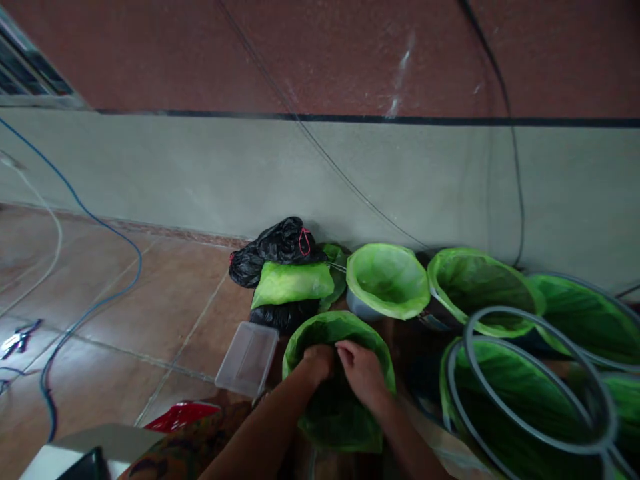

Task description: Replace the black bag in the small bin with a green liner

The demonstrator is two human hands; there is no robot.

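Inside a green liner [340, 420], just beside a clear plastic box [247, 360]: left hand [319, 361], fingers hidden, openness and hold impossible to tell; right hand [358, 367], loosely curled, hold unclear; expect light, soft, slippery handling, likely to tear; grasp by the rim [345, 316].

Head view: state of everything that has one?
Front green bag: mouth open
Left hand: inside bag, grip hidden
Right hand: inside bag, fingers curled
Bins by wall: lined, open
Upper gray ring: tilted
Upper black bag: bunched
Clear plastic box: lid unclear
Blue cable: uncoiled
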